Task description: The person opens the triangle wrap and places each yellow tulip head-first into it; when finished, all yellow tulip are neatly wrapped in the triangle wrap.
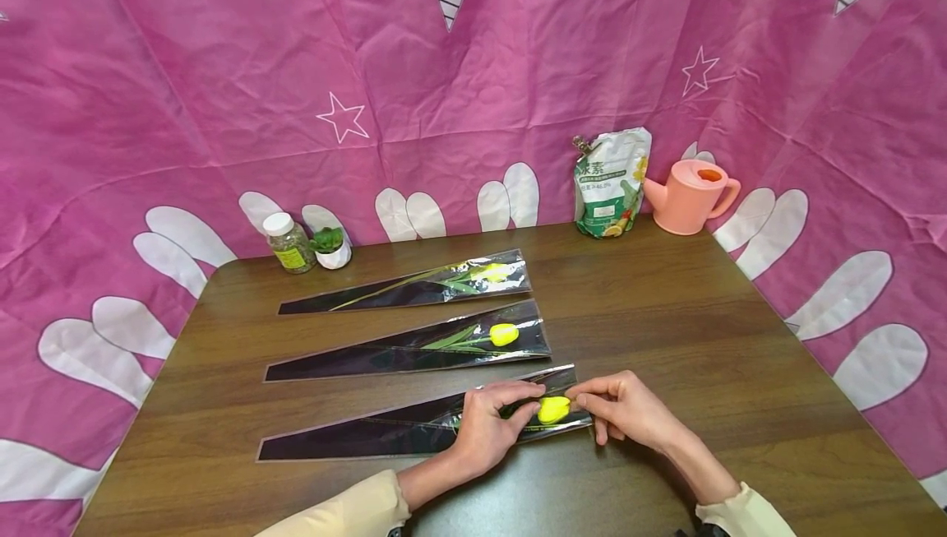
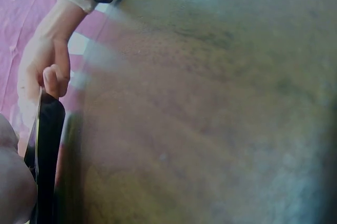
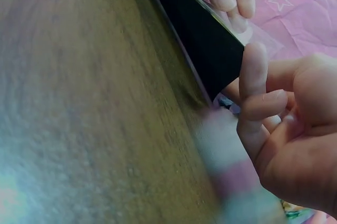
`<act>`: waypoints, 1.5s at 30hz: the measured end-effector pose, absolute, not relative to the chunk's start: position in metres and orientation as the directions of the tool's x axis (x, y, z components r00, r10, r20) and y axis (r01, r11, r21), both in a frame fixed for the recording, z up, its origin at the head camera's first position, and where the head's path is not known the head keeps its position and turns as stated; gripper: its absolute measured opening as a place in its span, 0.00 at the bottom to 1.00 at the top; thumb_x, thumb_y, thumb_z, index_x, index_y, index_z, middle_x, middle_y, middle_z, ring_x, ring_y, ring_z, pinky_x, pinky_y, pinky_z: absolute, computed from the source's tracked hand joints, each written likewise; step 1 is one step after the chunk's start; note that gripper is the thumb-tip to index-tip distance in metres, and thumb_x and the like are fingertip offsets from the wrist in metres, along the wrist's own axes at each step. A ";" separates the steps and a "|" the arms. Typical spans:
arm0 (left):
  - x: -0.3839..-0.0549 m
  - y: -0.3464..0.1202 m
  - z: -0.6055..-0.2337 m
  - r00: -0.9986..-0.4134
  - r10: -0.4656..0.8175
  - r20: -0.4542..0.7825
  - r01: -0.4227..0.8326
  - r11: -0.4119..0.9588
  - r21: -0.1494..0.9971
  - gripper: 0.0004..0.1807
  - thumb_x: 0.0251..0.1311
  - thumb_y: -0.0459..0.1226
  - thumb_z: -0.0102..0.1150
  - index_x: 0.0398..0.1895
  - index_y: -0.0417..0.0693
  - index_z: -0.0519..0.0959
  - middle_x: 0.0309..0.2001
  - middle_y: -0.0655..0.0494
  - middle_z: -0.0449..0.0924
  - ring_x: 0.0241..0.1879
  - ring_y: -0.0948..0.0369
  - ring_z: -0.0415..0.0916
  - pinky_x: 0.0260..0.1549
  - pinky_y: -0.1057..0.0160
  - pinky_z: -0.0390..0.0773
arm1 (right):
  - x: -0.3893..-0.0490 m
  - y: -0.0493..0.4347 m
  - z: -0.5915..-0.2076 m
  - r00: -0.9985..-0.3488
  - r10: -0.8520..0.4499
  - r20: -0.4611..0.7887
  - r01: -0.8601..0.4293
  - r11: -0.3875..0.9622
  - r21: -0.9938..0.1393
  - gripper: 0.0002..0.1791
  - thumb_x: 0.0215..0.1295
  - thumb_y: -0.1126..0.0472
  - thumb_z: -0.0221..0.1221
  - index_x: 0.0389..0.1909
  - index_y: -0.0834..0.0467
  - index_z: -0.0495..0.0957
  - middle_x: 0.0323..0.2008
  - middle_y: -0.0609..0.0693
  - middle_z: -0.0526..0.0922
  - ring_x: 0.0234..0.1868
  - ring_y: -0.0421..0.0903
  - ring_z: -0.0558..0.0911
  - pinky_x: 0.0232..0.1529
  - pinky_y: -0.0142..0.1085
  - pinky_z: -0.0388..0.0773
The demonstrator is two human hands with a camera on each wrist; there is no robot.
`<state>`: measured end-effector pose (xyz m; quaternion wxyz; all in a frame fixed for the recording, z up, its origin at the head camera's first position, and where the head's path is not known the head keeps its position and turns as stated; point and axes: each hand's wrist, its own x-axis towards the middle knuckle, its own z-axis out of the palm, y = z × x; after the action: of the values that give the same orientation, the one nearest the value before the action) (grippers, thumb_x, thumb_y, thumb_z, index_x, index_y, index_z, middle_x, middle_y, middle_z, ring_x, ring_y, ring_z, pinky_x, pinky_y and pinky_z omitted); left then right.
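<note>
A clear-fronted black flower sleeve [image 1: 355, 438] with a yellow tulip [image 1: 553, 410] in it lies nearest the person. My left hand [image 1: 491, 426] holds this sleeve beside the bloom, thumb and forefinger at its left side. At the wide end, my right hand [image 1: 629, 409] pinches the sleeve's edge between thumb and forefinger. In the right wrist view, the black back of the sleeve [image 3: 205, 39] slants up from the table, with the left hand's fingertips [image 3: 226, 1] over its far edge. The left hand's thumb side is partly cut off in the left wrist view.
Behind lie two more sleeved tulips, a middle sleeve [image 1: 399, 354] and a far sleeve [image 1: 399, 290], on the wooden table [image 1: 666, 315]. At the back stand a jar [image 1: 290, 245], a potted plant [image 1: 331, 249], a pouch [image 1: 612, 183] and a pink watering can [image 1: 684, 200].
</note>
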<state>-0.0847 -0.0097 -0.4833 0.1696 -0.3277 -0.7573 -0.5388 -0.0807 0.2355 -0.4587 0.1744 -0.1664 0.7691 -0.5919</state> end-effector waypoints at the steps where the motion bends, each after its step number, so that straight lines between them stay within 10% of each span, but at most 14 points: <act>1: -0.085 -0.010 -0.483 -0.727 0.314 0.611 0.680 0.206 0.704 0.14 0.50 0.25 0.74 0.41 0.42 0.89 0.42 0.55 0.88 0.46 0.59 0.85 0.48 0.63 0.80 | -0.081 0.236 -0.458 -0.875 -0.479 -0.071 -0.050 0.234 -0.971 0.15 0.74 0.66 0.56 0.53 0.72 0.80 0.22 0.59 0.84 0.12 0.39 0.73 0.11 0.27 0.64; 20: -0.085 -0.012 -0.483 -0.735 0.313 0.601 0.672 0.222 0.706 0.14 0.51 0.26 0.74 0.42 0.43 0.89 0.43 0.57 0.88 0.46 0.59 0.84 0.48 0.62 0.81 | -0.084 0.237 -0.459 -0.695 -0.719 -0.007 0.131 -0.118 -0.984 0.30 0.79 0.59 0.31 0.63 0.84 0.61 0.58 0.82 0.69 0.22 0.37 0.81 0.20 0.23 0.69; 45: -0.087 -0.023 -0.483 -0.741 0.358 0.569 0.671 0.342 0.658 0.14 0.48 0.29 0.77 0.41 0.45 0.89 0.42 0.57 0.88 0.44 0.61 0.84 0.47 0.61 0.80 | -0.083 0.253 -0.451 -0.907 -0.415 0.072 -0.043 -0.079 -0.996 0.23 0.82 0.59 0.37 0.50 0.68 0.80 0.43 0.64 0.86 0.23 0.41 0.78 0.14 0.34 0.62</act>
<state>-0.0870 -0.0230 -0.4829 0.1643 -0.3205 -0.8025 -0.4757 -0.0826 0.2528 -0.4512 0.1303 -0.1721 0.6660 -0.7141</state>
